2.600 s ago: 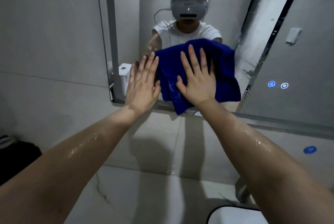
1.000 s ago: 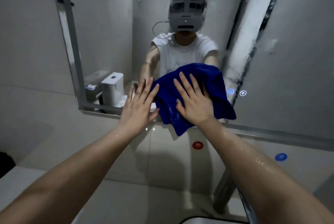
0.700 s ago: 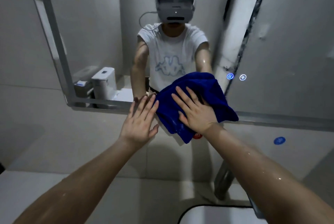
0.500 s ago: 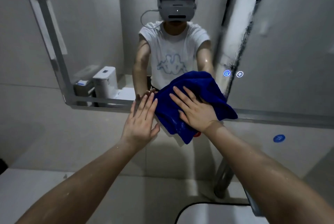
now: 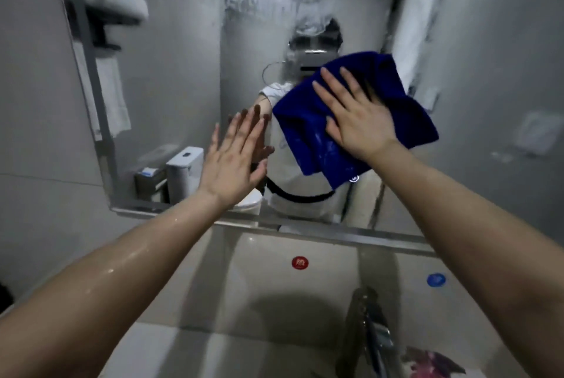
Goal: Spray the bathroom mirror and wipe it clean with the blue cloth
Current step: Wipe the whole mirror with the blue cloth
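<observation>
The bathroom mirror [image 5: 171, 81] fills the wall ahead, with wet streaks and smears across its upper part. A dark blue cloth [image 5: 308, 130] lies flat against the glass at centre right. My right hand [image 5: 357, 115] presses on the cloth with straight, spread fingers. Just left of the cloth, my left hand [image 5: 232, 161] rests flat on the bare glass, fingers straight and together. No spray bottle is in view.
The mirror's metal frame [image 5: 351, 235] runs along its lower edge. Below it are a red round sticker [image 5: 300, 262] and a blue one [image 5: 435, 280] on the tiled wall. A chrome tap [image 5: 366, 329] rises at lower right. A patterned item [image 5: 433, 362] lies beside it.
Both hands have slid up the mirror from its lower edge. The cloth went up and right with my right hand. The view tilted, now showing the streaked upper glass.
</observation>
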The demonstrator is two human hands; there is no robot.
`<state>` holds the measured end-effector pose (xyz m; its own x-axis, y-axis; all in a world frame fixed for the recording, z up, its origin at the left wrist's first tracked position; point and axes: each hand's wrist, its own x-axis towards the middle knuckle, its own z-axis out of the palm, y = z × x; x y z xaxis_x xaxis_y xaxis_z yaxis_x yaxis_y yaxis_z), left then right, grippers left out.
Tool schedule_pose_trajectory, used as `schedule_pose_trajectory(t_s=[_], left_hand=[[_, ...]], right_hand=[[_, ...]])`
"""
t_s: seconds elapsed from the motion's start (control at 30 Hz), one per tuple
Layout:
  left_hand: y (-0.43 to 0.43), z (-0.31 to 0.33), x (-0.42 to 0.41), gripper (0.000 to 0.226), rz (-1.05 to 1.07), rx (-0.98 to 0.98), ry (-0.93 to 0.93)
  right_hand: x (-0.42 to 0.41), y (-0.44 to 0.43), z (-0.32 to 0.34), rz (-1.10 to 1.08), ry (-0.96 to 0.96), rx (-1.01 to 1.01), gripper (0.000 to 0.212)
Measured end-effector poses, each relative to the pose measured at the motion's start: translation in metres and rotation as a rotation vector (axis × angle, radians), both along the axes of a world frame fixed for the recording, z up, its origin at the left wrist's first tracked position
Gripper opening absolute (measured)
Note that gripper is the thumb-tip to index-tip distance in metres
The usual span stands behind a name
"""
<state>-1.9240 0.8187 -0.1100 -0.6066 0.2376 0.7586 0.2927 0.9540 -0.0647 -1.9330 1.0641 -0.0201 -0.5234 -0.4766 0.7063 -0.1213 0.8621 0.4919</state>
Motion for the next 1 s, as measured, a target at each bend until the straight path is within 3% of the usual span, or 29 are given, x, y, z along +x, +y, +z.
schedule_pose_trajectory(t_s=[0.13, 0.3, 0.83, 1.0], left_hand=[[0.026, 0.029, -0.001, 0.071, 0.024, 0.1, 0.035], [0.035, -0.015, -0.004, 0.073, 0.03, 0.053, -0.055], [0.047, -0.135, 0.002, 0.075, 0.032, 0.017, -0.195], [0.053, -0.168, 0.004, 0.08, -0.02, -0.151, -0.139]], right_hand=[[0.001, 0.002, 0.015, -0.005, 0.047, -0.106, 0.063], [-0.001, -0.004, -0.026, 0.028, 0.039, -0.28, 0.062], [0.006, 0.041, -0.217, 0.068, -0.086, -0.001, 0.059], [0.004, 0.067, -0.253, 0.165, -0.125, 0.268, 0.06]])
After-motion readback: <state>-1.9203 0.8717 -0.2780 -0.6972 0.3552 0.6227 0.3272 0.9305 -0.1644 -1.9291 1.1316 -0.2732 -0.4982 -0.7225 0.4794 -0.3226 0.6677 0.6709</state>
